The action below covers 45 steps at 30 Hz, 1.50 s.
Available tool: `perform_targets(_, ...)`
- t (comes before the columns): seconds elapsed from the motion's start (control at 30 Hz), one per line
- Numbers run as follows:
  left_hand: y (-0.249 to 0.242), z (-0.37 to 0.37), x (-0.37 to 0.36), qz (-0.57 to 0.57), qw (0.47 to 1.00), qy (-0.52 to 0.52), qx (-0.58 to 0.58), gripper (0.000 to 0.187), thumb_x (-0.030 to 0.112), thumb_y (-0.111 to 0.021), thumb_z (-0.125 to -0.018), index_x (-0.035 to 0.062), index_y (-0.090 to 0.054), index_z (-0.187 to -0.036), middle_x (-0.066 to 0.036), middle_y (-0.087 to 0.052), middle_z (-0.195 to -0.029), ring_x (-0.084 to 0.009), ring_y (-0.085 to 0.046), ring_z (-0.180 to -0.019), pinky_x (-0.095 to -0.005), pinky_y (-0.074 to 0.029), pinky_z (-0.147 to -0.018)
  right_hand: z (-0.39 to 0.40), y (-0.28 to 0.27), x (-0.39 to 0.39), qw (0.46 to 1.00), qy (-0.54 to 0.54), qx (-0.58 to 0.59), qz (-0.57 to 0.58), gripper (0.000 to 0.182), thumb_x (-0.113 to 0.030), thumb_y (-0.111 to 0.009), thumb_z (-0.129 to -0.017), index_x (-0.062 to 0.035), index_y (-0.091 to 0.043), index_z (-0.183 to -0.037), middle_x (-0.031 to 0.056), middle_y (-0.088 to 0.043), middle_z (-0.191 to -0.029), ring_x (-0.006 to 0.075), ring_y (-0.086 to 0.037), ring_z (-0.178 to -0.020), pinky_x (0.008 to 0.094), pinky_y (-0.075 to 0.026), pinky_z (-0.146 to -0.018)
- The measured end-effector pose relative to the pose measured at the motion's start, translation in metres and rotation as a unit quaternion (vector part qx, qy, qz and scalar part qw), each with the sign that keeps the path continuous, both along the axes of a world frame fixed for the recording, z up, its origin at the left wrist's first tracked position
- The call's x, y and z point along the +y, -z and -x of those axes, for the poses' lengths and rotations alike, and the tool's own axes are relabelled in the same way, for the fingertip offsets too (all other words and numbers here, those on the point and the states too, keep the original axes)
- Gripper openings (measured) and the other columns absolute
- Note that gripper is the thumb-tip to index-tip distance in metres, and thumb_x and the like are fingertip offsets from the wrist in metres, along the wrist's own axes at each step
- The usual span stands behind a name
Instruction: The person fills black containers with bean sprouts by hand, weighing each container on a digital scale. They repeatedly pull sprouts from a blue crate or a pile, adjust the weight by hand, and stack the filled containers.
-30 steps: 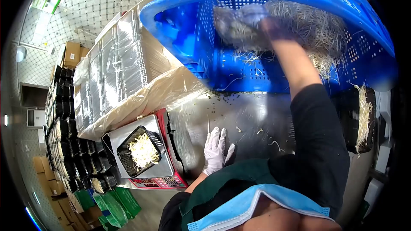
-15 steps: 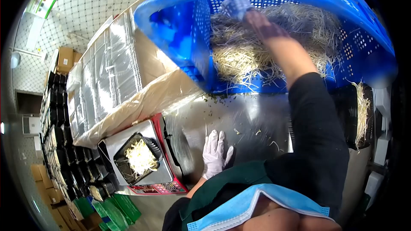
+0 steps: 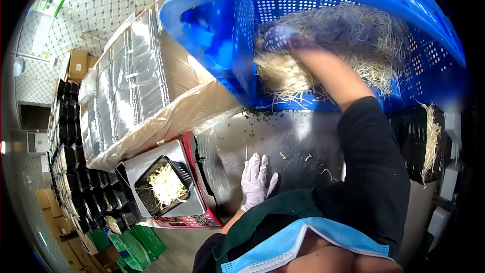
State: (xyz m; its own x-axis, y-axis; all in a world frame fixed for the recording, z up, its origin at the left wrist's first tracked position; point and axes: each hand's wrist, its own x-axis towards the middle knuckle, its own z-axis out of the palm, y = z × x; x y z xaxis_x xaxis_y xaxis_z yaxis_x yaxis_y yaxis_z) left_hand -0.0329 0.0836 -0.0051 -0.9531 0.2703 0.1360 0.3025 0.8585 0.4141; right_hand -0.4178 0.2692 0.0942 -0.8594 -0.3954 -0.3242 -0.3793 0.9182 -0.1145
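Note:
My right hand [image 3: 280, 39], in a glove and blurred by motion, reaches into a big blue perforated crate [image 3: 245, 45]. It is at the upper left of a heap of bean sprouts [image 3: 364, 35]; whether its fingers hold any cannot be made out. On the metal table, my left hand [image 3: 256, 184] rests in a white glove, fingers stretched out and holding nothing. Left of it stands a red-trimmed weighing scale [image 3: 194, 220]. A black plastic tray [image 3: 145, 198] sits on the scale with a small pile of bean sprouts [image 3: 167, 186] in it.
A large carton [image 3: 177, 65] with wrapped packs [image 3: 146, 60] stands behind the scale. Stacked black trays [image 3: 65, 156] line the far left. Sprouts [image 3: 432, 136] lie over a black tray stack [image 3: 414, 146] at right. Bits of sprout litter the metal table [image 3: 298, 134].
My right hand has moved down inside the crate, closer to the near part of the sprout heap. My left hand stays flat on the table.

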Motion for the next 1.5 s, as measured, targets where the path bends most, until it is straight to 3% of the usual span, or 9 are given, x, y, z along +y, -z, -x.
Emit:
perform_targets(0.1, -0.006, 0.001, 0.001, 0.019, 1.000, 0.004, 0.013, 0.067, 0.031, -0.067, -0.080, 0.0014, -0.042, -0.135, -0.026, -0.044, -0.132, -0.0397, -0.046, -0.120, -0.0495, -0.035, -0.104, -0.045, -0.039, -0.009, 0.956, -0.198, -0.029, -0.215, 0.028, -0.018, -0.040, -0.098, 0.0010, -0.056, -0.113, 0.0044, -0.058, -0.083, 0.0092, -0.057, -0.075, 0.0310, -0.053, -0.073)
perform_targets(0.27, -0.007, 0.001, 0.003, 0.020, 1.000, -0.001, 0.007, 0.067, 0.031, -0.066, -0.080, 0.0013, -0.042, -0.135, -0.026, -0.044, -0.131, -0.0399, -0.045, -0.121, -0.0497, -0.035, -0.105, 0.044, 0.022, -0.010, 0.944, -0.061, 0.320, -0.053, 0.026, -0.020, -0.046, -0.092, -0.0107, -0.070, -0.100, 0.0026, -0.070, -0.101, 0.0191, -0.068, -0.089, 0.0341, -0.056, -0.069)
perform_targets(0.87, -0.004, 0.002, -0.002, -0.030, 0.998, 0.007, 0.048, 0.061, 0.026, -0.068, -0.080, 0.0017, -0.046, -0.132, -0.021, -0.048, -0.126, -0.0358, -0.047, -0.119, -0.0476, -0.036, -0.104, -0.050, 0.044, -0.013, 0.971, -0.098, 0.014, -0.216, 0.031, -0.026, -0.056, -0.079, -0.0098, -0.073, -0.099, 0.0125, -0.070, -0.100, 0.0282, -0.067, -0.097, 0.0405, -0.052, -0.082)
perform_targets(1.07, -0.055, 0.105, 0.044, -0.225, 0.960, 0.030, 0.164, 0.033, 0.006, -0.054, -0.092, -0.0030, -0.052, -0.123, -0.020, -0.057, -0.122, -0.0358, -0.056, -0.109, -0.0398, -0.045, -0.095, -0.119, 0.000, -0.004, 0.998, -0.010, 0.055, 0.010, 0.031, -0.032, -0.054, -0.082, -0.0091, -0.072, -0.092, 0.0157, -0.069, -0.094, 0.0317, -0.067, -0.087, 0.0402, -0.052, -0.077)
perform_targets(1.27, -0.104, 0.255, 0.112, -0.266, 0.961, -0.030, 0.067, 0.047, 0.021, -0.045, -0.098, -0.0081, -0.039, -0.134, -0.027, -0.043, -0.136, -0.0353, -0.043, -0.127, -0.0371, -0.033, -0.107, -0.192, 0.020, 0.050, 0.671, 0.346, 0.525, 0.393, 0.046, -0.035, -0.062, -0.085, 0.0012, -0.059, -0.113, 0.0213, -0.061, -0.111, 0.0356, -0.058, -0.105, 0.0418, -0.043, -0.095)
perform_targets(1.33, -0.064, 0.303, 0.123, -0.107, 0.989, -0.077, 0.064, 0.053, 0.031, -0.033, -0.100, -0.0067, -0.033, -0.138, -0.029, -0.036, -0.141, -0.0380, -0.039, -0.130, -0.0378, -0.028, -0.111, -0.205, 0.055, 0.071, 0.655, 0.470, 0.509, 0.301, 0.066, -0.041, -0.065, -0.084, 0.0077, -0.048, -0.125, 0.0265, -0.050, -0.128, 0.0372, -0.048, -0.119, 0.0418, -0.036, -0.104)
perform_targets(1.37, -0.022, 0.339, 0.111, 0.295, 0.951, 0.012, 0.095, 0.062, 0.042, -0.031, -0.099, -0.0005, -0.027, -0.143, -0.031, -0.032, -0.143, -0.0398, -0.031, -0.135, -0.0395, -0.021, -0.113, -0.210, 0.064, 0.081, 0.658, 0.513, 0.447, 0.322, 0.080, -0.048, -0.064, -0.083, 0.0092, -0.039, -0.132, 0.0270, -0.044, -0.135, 0.0372, -0.040, -0.128, 0.0414, -0.028, -0.110)
perform_targets(1.4, -0.051, 0.326, 0.115, -0.112, 0.991, -0.037, -0.059, 0.063, 0.051, -0.029, -0.097, 0.0072, -0.035, -0.142, -0.033, -0.032, -0.141, -0.0422, -0.031, -0.134, -0.0419, -0.021, -0.113, -0.207, 0.078, 0.090, 0.654, 0.552, 0.390, 0.341, 0.091, -0.055, -0.062, -0.082, 0.0078, -0.029, -0.140, 0.0265, -0.039, -0.141, 0.0370, -0.035, -0.132, 0.0399, -0.027, -0.110)
perform_targets(1.5, 0.036, 0.402, 0.133, -0.200, 0.972, -0.018, -0.119, 0.072, 0.059, -0.024, -0.095, 0.0031, -0.045, -0.136, -0.023, -0.038, -0.143, -0.0346, -0.039, -0.131, -0.0354, -0.025, -0.110, -0.196, 0.093, 0.102, 0.563, 0.570, 0.191, 0.568, 0.107, -0.057, -0.065, -0.079, 0.0050, -0.011, -0.147, 0.0233, -0.030, -0.148, 0.0311, -0.030, -0.137, 0.0350, -0.024, -0.111)
